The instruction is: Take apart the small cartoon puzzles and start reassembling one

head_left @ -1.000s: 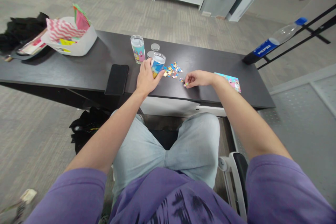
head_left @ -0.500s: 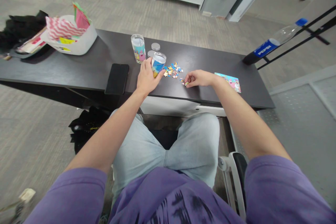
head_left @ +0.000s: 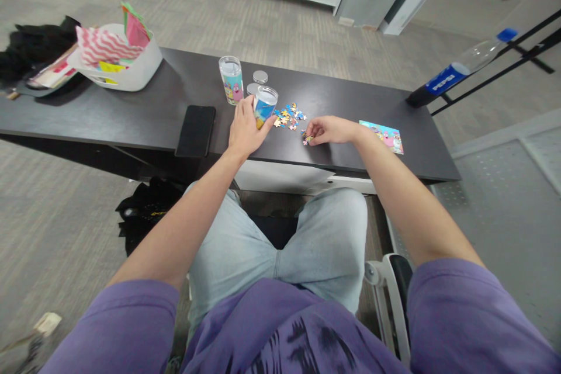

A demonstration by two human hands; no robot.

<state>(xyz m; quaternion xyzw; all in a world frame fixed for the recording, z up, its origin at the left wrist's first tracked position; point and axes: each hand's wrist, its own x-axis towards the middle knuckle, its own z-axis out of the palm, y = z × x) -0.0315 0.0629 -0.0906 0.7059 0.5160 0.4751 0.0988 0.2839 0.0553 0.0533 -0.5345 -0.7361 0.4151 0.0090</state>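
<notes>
My left hand (head_left: 246, 127) is wrapped round a clear jar with a blue and yellow picture (head_left: 265, 106), upright near the front of the dark table. Just right of the jar lies a loose pile of puzzle pieces (head_left: 289, 116). My right hand (head_left: 323, 130) has its fingers pinched together at a small cluster of puzzle pieces (head_left: 307, 138) on the tabletop, partly hidden by the fingertips. Another jar with a pink figure (head_left: 232, 83) stands behind my left hand, beside two round metal lids (head_left: 260, 76).
A colourful picture card (head_left: 383, 137) lies at the right of the dark table (head_left: 350, 99). A Pepsi bottle (head_left: 447, 78) stands at its right end. Left of my hands are a black phone (head_left: 195, 131) and a white basket (head_left: 146, 70) of packets.
My right hand has shifted very slightly left over the small cluster of pieces. The left hand and its jar have stayed in place.
</notes>
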